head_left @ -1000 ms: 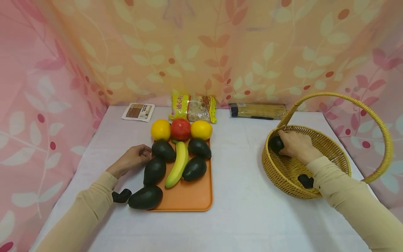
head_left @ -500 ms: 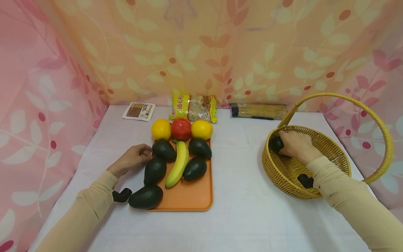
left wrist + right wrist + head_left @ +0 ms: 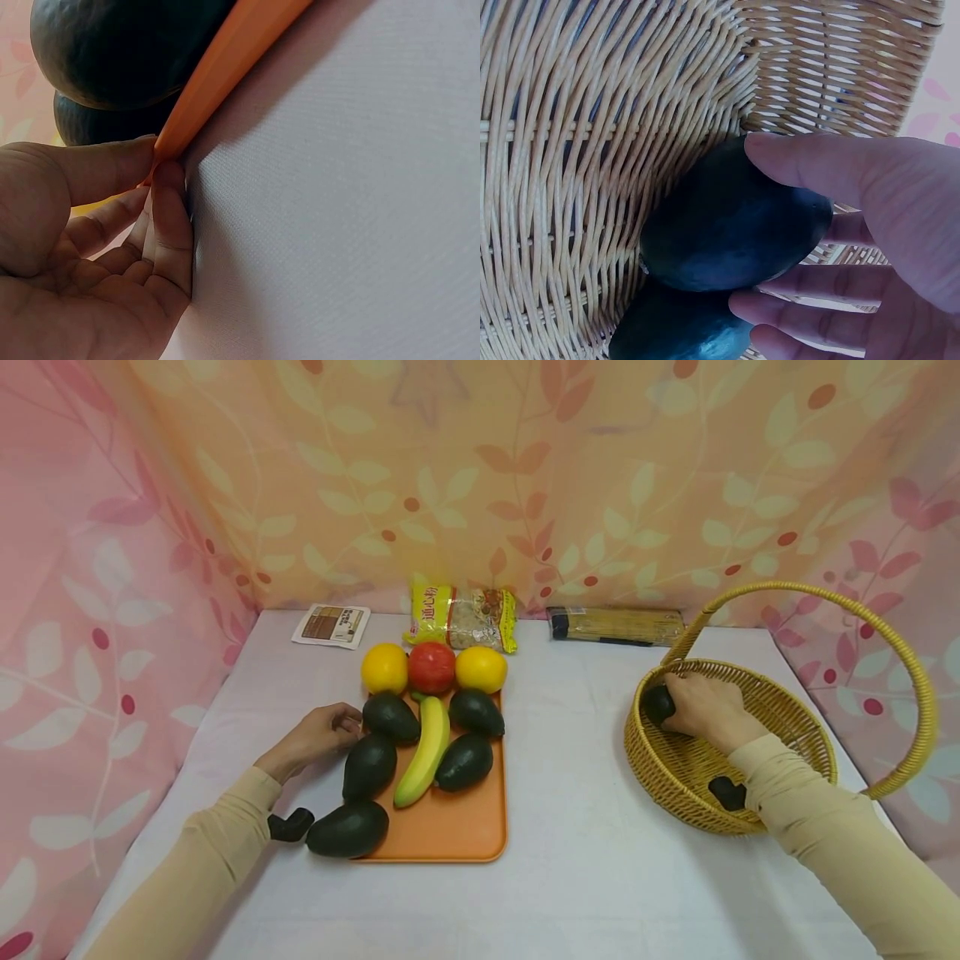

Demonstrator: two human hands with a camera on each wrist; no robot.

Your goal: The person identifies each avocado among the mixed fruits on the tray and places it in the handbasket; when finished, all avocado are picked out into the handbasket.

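My left hand (image 3: 318, 739) pinches the left edge of the orange tray (image 3: 457, 839), thumb above and fingertips against the rim in the left wrist view. Dark green avocados (image 3: 369, 767) lie on the tray, around a banana (image 3: 423, 752). Behind them sit two yellow fruits (image 3: 481, 670) with a red fruit (image 3: 431, 668) between. Inside the wicker basket (image 3: 648, 768) at the right, my right hand (image 3: 703, 703) grips an avocado (image 3: 735, 217), thumb on one side and fingers on the other. A second avocado (image 3: 679, 322) touches it in the right wrist view.
Along the back lie a small white-and-brown packet (image 3: 330, 627), a yellow pasta bag (image 3: 461, 617) and a long pack of noodles (image 3: 615, 625). The basket's tall handle (image 3: 892, 647) arches over its right side. Floral curtains (image 3: 480, 485) enclose the white table.
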